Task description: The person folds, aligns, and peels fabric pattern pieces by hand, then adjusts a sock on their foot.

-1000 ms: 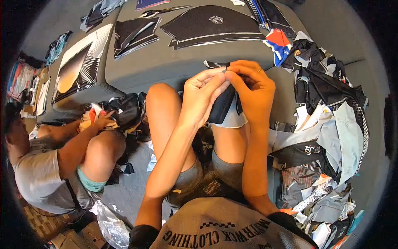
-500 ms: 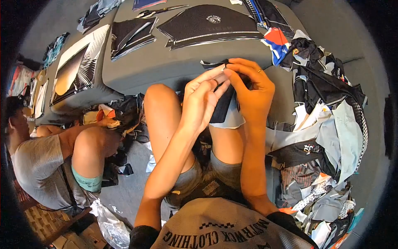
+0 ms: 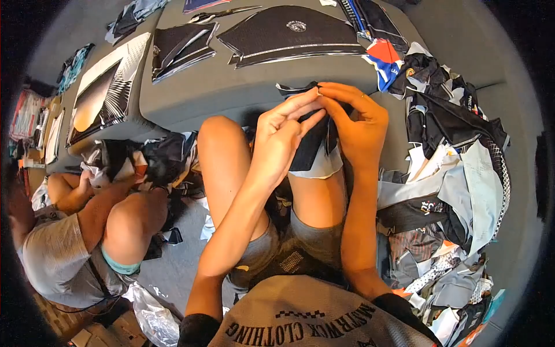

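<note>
Pinching a black cloth piece (image 3: 306, 151) over the right knee (image 3: 315, 194), the left hand (image 3: 278, 136) and right hand (image 3: 361, 124) meet at its upper edge, fingers (image 3: 347, 93) nearly closed on the fabric, presumably to hold that edge taut and in sight. Beyond them, one pair of scissors (image 3: 234, 11) and one black panel (image 3: 263, 41) with a round emblem lie on a grey padded surface (image 3: 191, 95), the panel flat, probably to keep it uncreased. Counted: two hands on one held piece, and one co-worker (image 3: 55, 254) at far left, near one clear plastic bag (image 3: 155, 318).

The held piece (image 3: 306, 155) looks like matt cloth, the bag (image 3: 155, 317) glossy plastic.
</note>
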`<state>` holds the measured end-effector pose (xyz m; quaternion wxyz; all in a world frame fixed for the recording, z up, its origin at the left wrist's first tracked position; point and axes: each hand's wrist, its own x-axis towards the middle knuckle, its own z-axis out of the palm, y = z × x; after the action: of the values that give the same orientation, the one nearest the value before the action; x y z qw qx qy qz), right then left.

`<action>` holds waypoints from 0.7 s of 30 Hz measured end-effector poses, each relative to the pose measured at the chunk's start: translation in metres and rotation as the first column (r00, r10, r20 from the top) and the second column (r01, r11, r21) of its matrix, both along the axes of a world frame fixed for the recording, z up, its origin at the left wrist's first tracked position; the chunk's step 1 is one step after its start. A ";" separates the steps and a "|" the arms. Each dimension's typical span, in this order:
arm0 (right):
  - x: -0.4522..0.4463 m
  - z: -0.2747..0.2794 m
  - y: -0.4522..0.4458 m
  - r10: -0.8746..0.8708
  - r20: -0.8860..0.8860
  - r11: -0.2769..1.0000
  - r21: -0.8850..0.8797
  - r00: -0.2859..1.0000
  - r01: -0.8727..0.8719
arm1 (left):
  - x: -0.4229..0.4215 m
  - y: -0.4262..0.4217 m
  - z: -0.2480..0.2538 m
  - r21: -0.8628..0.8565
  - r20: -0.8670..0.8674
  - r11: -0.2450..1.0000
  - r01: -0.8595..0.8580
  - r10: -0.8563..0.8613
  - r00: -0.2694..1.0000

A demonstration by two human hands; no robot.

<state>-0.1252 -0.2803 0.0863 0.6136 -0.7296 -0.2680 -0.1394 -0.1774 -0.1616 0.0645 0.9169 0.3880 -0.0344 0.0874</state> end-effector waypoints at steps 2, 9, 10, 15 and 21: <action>0.002 0.002 -0.001 -0.013 -0.038 1.000 -0.009 0.999 0.012 | 0.002 0.004 0.004 0.110 0.016 0.994 -0.008 0.006 1.000; 0.003 0.022 0.002 -0.017 -0.183 1.000 -0.003 0.983 0.017 | 0.012 0.059 0.009 0.665 0.133 0.720 -0.199 0.148 0.980; 0.004 0.026 0.001 -0.007 -0.187 1.000 0.008 0.982 0.008 | 0.013 0.068 0.010 0.731 0.166 0.626 -0.272 0.223 0.961; 0.014 0.044 -0.012 0.045 -0.073 0.997 -0.058 0.996 -0.049 | 0.019 0.106 -0.001 0.875 0.176 0.411 -0.256 0.222 0.959; 0.008 0.066 -0.018 -0.010 -0.032 0.994 -0.105 0.999 0.006 | 0.046 0.189 -0.040 0.928 0.230 0.223 -0.300 0.290 0.929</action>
<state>-0.1168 -0.2980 0.1526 0.5781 -0.7640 -0.2621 -0.1157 -0.1310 0.0273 0.0246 0.4699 0.8542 -0.0095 0.2223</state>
